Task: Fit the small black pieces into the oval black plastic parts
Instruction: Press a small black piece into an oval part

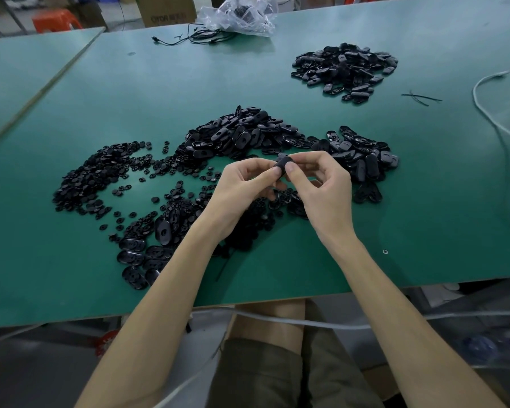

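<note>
Both hands met above the green counter (71, 275), the left hand (242, 187) and right hand (321, 184) each in a pinching grip on one oval black part (283, 166). Whether a small piece sat inside was hidden. Uneven thumb pressure could tilt it, popping it into the loose small black pieces (100, 175) below

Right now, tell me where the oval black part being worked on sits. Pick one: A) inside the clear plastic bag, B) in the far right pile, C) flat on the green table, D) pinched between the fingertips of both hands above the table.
D: the oval part is pinched between the left hand and right hand, raised above the green table.
</note>
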